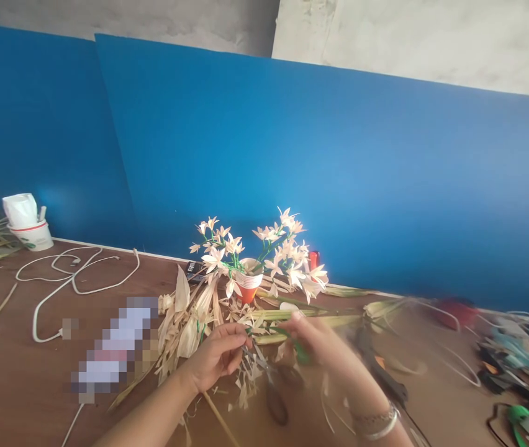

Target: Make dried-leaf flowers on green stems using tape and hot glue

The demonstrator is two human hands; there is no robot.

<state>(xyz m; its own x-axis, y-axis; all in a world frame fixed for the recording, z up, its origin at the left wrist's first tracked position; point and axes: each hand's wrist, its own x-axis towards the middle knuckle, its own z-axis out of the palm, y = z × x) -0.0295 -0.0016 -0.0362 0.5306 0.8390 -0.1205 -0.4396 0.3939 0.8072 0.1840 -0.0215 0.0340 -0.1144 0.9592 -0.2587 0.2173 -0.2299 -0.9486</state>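
1. Your left hand pinches a tiny greenish piece; your blurred right hand holds a thin green strip, lower centre.
2. Lowered wrists could snag the dark-handled metal scissors.
3. Reaching forward could topple the orange-and-white paper cup of pale flowers.

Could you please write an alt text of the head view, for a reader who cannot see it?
A person's left hand and right hand are close together above a brown table littered with dry leaves. Beyond them, pale, green-stemmed flowers spread from a red-and-white cup, before a blue panel.
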